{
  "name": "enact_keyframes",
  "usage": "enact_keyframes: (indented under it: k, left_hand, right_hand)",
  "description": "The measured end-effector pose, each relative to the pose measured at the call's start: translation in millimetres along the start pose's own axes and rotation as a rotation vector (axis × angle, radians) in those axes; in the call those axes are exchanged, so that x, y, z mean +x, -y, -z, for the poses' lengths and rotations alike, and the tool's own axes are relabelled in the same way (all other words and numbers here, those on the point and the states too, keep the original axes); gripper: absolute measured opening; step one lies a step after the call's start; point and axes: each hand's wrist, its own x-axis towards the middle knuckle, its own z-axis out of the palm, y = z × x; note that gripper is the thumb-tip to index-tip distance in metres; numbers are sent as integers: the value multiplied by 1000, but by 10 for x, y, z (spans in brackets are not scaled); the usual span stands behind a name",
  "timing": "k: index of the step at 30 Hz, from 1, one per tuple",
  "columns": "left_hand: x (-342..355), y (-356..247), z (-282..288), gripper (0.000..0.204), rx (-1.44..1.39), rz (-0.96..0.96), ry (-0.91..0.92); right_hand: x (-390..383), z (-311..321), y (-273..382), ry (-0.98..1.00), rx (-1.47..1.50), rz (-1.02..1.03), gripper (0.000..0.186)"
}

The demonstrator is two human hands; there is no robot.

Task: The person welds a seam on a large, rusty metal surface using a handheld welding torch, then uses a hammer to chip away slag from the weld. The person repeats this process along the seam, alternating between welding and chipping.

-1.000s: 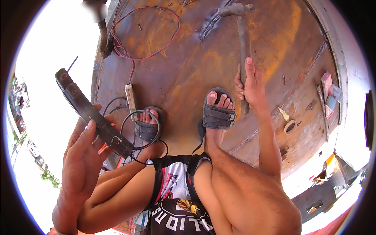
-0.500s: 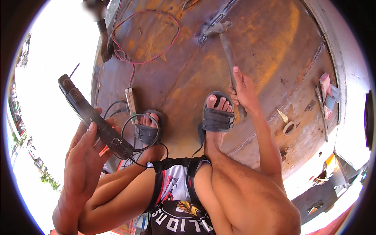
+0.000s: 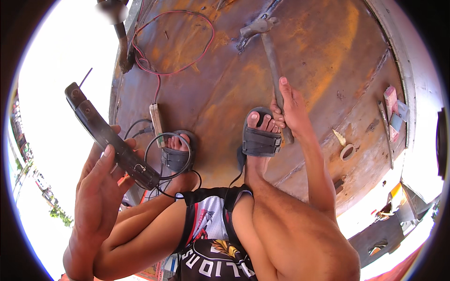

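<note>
My left hand [image 3: 97, 187] is closed around a black welding electrode holder [image 3: 101, 131], raised at the left. A thin electrode [image 3: 86, 77] sticks up from its jaw, and a black cable [image 3: 146, 154] loops from its lower end. In my right hand [image 3: 294, 107] is a hammer [image 3: 271, 56], gripped low on its handle. The hammer head is over a dark weld seam [image 3: 241, 46] on the rusty steel plate [image 3: 220, 93]; I cannot tell whether it touches. My sandalled feet [image 3: 262, 136] rest on the plate, the right one beside the handle's end.
A red-and-black wire [image 3: 213, 35] loops at the far left, leading to a power strip [image 3: 156, 117]. Toward the right edge lie a ring [image 3: 347, 152], a thin rod [image 3: 386, 133] and a pink-and-white box [image 3: 390, 100]. The plate has a curved rim [image 3: 391, 51].
The hammer head has shifted slightly left and up over the seam, with my right hand nearly in place. The electrode holder has tilted a little further left in my left hand.
</note>
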Motion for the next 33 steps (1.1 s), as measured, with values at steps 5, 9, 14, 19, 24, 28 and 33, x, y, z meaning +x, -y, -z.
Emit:
enact_keyframes:
  k: [5,9,14,19,24,28,33]
  left_hand:
    - [19,5,-23,51,-41,-20,6]
    - [39,-45,-37,51,-23,-6,29]
    - [26,-45,-37,51,8,-25,37]
    - [5,-9,8,51,-25,-22,34]
    - [23,-50,0,51,-31,4,30]
    - [16,-22,20,52,-14,-4,21]
    - [5,-27,-18,52,5,-28,31]
  right_hand:
    - [-166,10,93,-160,153,286,57]
    - [14,38,-92,-266,43,389,56]
    - [0,-56,21,18,41,-22,52]
    - [-145,-166,-6,-122,82,203,50]
    - [-92,-59,-61,-229,17,409,49]
    - [168,20,-214,-86,-168,141,53]
    - [-92,-16,-149,-167,-74,180,50]
